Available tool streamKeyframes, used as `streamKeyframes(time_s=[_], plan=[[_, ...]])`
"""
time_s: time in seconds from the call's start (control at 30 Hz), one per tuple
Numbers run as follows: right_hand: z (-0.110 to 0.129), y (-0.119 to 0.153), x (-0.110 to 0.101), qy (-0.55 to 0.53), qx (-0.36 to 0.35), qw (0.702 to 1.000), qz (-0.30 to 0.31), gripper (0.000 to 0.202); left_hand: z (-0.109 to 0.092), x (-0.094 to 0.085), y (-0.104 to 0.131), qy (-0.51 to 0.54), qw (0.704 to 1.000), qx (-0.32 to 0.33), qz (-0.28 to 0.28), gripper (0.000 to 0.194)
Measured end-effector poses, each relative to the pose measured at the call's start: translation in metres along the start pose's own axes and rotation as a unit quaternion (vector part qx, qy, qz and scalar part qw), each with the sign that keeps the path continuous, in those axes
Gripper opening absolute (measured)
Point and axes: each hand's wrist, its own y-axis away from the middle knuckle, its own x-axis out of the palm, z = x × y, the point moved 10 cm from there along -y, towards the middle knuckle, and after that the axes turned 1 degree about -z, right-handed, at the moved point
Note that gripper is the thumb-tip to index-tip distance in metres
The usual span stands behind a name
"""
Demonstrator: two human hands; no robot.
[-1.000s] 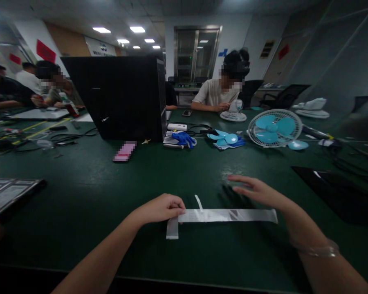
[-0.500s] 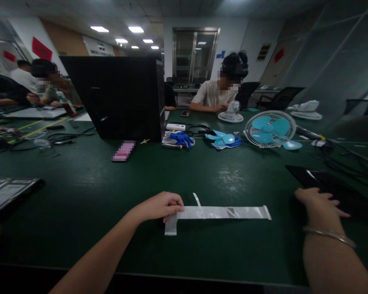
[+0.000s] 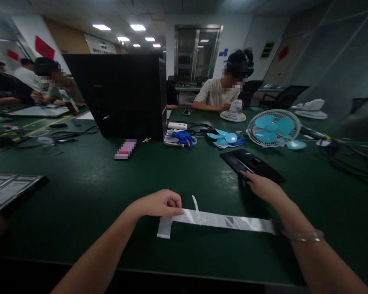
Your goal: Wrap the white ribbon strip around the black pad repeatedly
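1. The table (image 3: 110, 179) is green.
2. A black box (image 3: 116, 96) stands on it.
3. A blurry pink thing (image 3: 125, 149) lies nearby.
4. A blue fan (image 3: 270, 127) sits on the right.
5. A silver strip (image 3: 214, 219) lies in front.

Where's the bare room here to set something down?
Bare green tabletop lies between the flat silver item and left hand, and nearside of the flat white ribbon cable. Crowded: beyond the flat black panel at the right hand, with turquoise plastic fan blades and a round white-framed fan.
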Motion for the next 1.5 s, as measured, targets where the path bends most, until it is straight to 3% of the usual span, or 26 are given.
streamKeyframes(time_s=[0.1,0.2,0.33,0.67,0.93,1.07,1.23,1.4,1.5], plan=[[0.07,0.011,-0.002,-0.023,-0.129,0.991,0.012,0.055,0.005,0.005,0.001,0.01,0.999,-0.013,0.041,0.026],[0.129,0.037,-0.006,-0.053,-0.275,0.959,0.034,0.057,0.01,0.008,0.002,0.011,0.997,-0.028,0.069,0.026],[0.166,0.067,-0.011,-0.087,-0.382,0.917,0.067,0.057,0.013,0.007,0.004,0.015,0.996,-0.045,0.073,0.025],[0.183,0.101,-0.015,-0.101,-0.439,0.885,0.12,0.063,0.017,-0.013,0.005,0.019,0.999,-0.042,0.018,0.021],[0.193,0.122,-0.026,-0.157,-0.436,0.87,0.167,0.051,0.02,-0.01,0.005,0.024,0.997,-0.072,0.028,0.021],[0.195,0.118,-0.035,-0.188,-0.42,0.879,0.127,0.049,0.019,-0.012,0.001,0.031,0.998,-0.055,0.002,0.027],[0.207,0.119,-0.036,-0.138,-0.447,0.883,0.048,0.051,0.015,-0.016,-0.003,0.011,0.999,-0.035,-0.035,0.029],[0.211,0.115,-0.032,-0.092,-0.454,0.886,0.001,0.051,0.007,-0.029,-0.001,-0.153,0.981,-0.039,-0.112,0.032],[0.215,0.114,-0.027,-0.067,-0.458,0.886,-0.003,0.051,0.005,-0.031,0.0,-0.229,0.963,-0.056,-0.129,0.033]])
